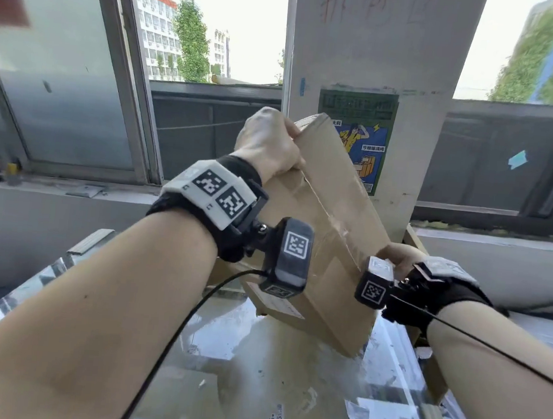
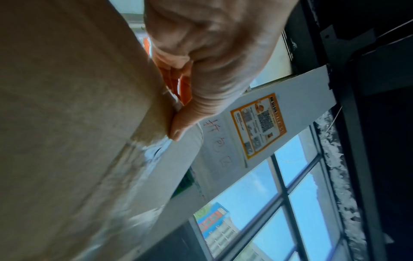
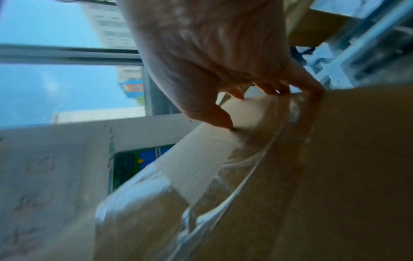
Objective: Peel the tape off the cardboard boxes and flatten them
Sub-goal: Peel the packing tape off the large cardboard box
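A brown cardboard box (image 1: 330,234) is held tilted above the glass table (image 1: 270,376), one lower corner near the table top. Clear tape (image 1: 340,228) runs along its seam, wrinkled and partly lifted in the right wrist view (image 3: 257,159). My left hand (image 1: 267,145) grips the box's upper left edge, thumb pressed on the cardboard (image 2: 67,123) and fingers curled behind it (image 2: 190,98). My right hand (image 1: 398,253) grips the box's right edge lower down, fingers hooked over the rim (image 3: 274,91) beside the tape. A white shipping label (image 1: 277,301) sits on the box's lower face.
A white pillar (image 1: 376,51) with a green and blue poster (image 1: 363,140) stands right behind the box. Windows and a sill run along the back. More cardboard (image 1: 416,241) lies to the right. Paper scraps (image 1: 361,414) and stickers lie on the glass table.
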`<state>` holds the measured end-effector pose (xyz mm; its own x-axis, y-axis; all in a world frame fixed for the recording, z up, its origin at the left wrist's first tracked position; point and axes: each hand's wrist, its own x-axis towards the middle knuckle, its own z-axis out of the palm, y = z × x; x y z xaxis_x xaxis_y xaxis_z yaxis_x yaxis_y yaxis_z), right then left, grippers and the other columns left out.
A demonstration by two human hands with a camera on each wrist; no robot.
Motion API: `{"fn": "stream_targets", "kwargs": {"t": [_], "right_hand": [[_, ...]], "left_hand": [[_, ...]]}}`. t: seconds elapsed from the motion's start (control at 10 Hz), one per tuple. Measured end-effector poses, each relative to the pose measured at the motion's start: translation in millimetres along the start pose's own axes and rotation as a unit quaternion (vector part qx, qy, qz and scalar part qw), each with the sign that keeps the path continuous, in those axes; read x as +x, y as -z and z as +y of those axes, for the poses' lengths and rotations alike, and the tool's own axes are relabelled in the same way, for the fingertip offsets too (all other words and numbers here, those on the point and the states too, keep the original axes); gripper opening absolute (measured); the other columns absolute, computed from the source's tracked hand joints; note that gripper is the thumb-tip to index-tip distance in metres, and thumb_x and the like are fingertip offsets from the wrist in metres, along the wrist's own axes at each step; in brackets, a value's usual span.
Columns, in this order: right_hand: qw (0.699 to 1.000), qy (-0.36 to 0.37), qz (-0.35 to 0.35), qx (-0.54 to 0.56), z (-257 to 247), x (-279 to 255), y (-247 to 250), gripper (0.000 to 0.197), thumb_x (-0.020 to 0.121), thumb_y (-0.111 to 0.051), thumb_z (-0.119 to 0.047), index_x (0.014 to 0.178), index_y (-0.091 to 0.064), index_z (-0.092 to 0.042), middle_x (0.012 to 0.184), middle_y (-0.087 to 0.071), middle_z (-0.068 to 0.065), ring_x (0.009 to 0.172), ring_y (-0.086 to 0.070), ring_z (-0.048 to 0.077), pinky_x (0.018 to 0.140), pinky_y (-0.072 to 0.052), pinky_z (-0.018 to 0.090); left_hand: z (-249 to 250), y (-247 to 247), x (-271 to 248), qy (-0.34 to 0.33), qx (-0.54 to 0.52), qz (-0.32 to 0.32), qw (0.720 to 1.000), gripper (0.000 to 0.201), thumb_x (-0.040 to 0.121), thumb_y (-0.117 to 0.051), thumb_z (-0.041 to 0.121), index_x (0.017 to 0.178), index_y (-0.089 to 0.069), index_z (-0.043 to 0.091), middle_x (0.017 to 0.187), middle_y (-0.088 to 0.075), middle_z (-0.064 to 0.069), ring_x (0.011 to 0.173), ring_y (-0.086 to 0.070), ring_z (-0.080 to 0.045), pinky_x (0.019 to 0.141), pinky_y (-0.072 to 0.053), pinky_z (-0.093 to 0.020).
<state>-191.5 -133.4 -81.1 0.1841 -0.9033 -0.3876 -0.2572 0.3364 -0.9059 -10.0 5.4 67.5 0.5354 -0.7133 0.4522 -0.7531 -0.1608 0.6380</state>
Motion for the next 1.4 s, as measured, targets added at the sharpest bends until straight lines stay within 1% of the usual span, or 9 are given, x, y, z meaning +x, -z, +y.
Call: {"fn": "stream_targets", "kwargs": {"t": [0.2,0.3,0.4,0.5,0.6,0.7,0.9,1.2,1.4], "right_hand": [[0.972,0.202,0.112,0.040,-57.6,-38.0,-6.7,0.046,0.100,-0.041,-0.026,0.142,-0.036,-0.007,0.146,-0.037,0.012,0.129,-0.041,0.031,0.107,-0.037,0.049],[0.950,0.300,0.082,0.022,-84.4,-64.1,-12.8,0.043,0.098,-0.046,-0.036,0.117,-0.060,0.000,0.123,-0.058,0.016,0.107,-0.055,0.029,0.098,-0.045,0.051],[0.933,0.316,-0.043,-0.165,-82.4,-73.4,-16.5,0.015,0.087,-0.065,-0.015,0.095,-0.072,-0.004,0.090,-0.068,0.010,0.087,-0.060,0.019,0.082,-0.051,0.035],[0.899,0.303,-0.096,-0.302,-73.4,-65.0,-21.7,0.015,0.086,-0.063,-0.003,0.096,-0.073,-0.006,0.083,-0.066,0.001,0.080,-0.059,0.013,0.072,-0.047,0.025],[0.888,0.297,-0.105,-0.334,-79.2,-65.8,-26.5,0.018,0.090,-0.061,-0.006,0.105,-0.071,-0.009,0.103,-0.066,0.005,0.095,-0.058,0.016,0.085,-0.047,0.026],[0.872,0.268,-0.131,-0.389,-86.5,-65.7,-26.9,0.026,0.087,-0.067,-0.011,0.113,-0.069,-0.014,0.115,-0.063,0.004,0.107,-0.057,0.019,0.099,-0.047,0.033],[0.804,0.276,-0.143,-0.506,-99.8,-70.5,-40.2,0.033,0.077,-0.077,-0.026,0.110,-0.071,-0.024,0.112,-0.065,-0.004,0.104,-0.058,0.017,0.097,-0.047,0.037],[0.706,0.276,-0.146,-0.636,-117.9,-73.8,-70.4,0.021,0.076,-0.077,-0.035,0.085,-0.068,-0.018,0.075,-0.065,-0.006,0.064,-0.057,0.009,0.059,-0.045,0.023],[0.690,0.233,-0.184,-0.660,-121.7,-72.0,-86.9,0.023,0.082,-0.072,-0.027,0.080,-0.069,-0.004,0.057,-0.062,-0.003,0.049,-0.054,0.009,0.045,-0.044,0.018]], "left_hand": [[20.1,-34.4,-24.6,-0.135,0.076,-0.061,0.986,0.027,0.070,-0.080,0.008,0.090,-0.076,0.025,0.099,-0.070,0.003,0.094,-0.063,-0.015,0.081,-0.049,-0.025],[11.2,-55.3,-40.2,-0.168,0.117,-0.131,0.970,0.030,0.073,-0.076,0.005,0.094,-0.076,0.026,0.100,-0.070,0.000,0.094,-0.063,-0.019,0.080,-0.050,-0.027],[-0.1,-60.2,-43.5,-0.169,0.113,-0.193,0.960,0.034,0.069,-0.080,0.010,0.098,-0.075,0.026,0.091,-0.064,0.006,0.093,-0.061,-0.016,0.065,-0.041,-0.013],[-8.8,-51.4,-36.6,-0.127,0.152,-0.155,0.968,0.042,0.061,-0.087,0.036,0.095,-0.067,0.023,0.091,-0.055,0.005,0.093,-0.057,-0.016,0.059,-0.038,-0.013],[-12.9,-39.1,-33.9,-0.042,0.290,-0.128,0.947,0.068,0.051,-0.076,0.074,0.088,-0.051,0.022,0.087,-0.052,0.000,0.084,-0.050,-0.020,0.071,-0.040,-0.027],[-18.3,-31.7,-34.2,-0.031,0.326,-0.157,0.932,0.069,0.053,-0.072,0.078,0.080,-0.053,0.018,0.080,-0.054,0.002,0.075,-0.051,-0.017,0.065,-0.039,-0.026],[-32.0,-20.1,-29.2,-0.009,0.299,-0.216,0.930,0.061,0.047,-0.084,0.064,0.072,-0.058,0.015,0.077,-0.063,0.000,0.064,-0.054,-0.012,0.054,-0.040,-0.024],[-51.3,-9.6,-28.9,0.026,0.300,-0.221,0.928,0.068,0.047,-0.076,0.077,0.065,-0.051,0.016,0.067,-0.055,0.005,0.061,-0.051,-0.011,0.051,-0.035,-0.025],[-57.1,-6.0,-29.5,0.030,0.283,-0.222,0.933,0.068,0.046,-0.078,0.076,0.066,-0.052,0.017,0.069,-0.056,0.004,0.063,-0.051,-0.012,0.050,-0.035,-0.026]]}}
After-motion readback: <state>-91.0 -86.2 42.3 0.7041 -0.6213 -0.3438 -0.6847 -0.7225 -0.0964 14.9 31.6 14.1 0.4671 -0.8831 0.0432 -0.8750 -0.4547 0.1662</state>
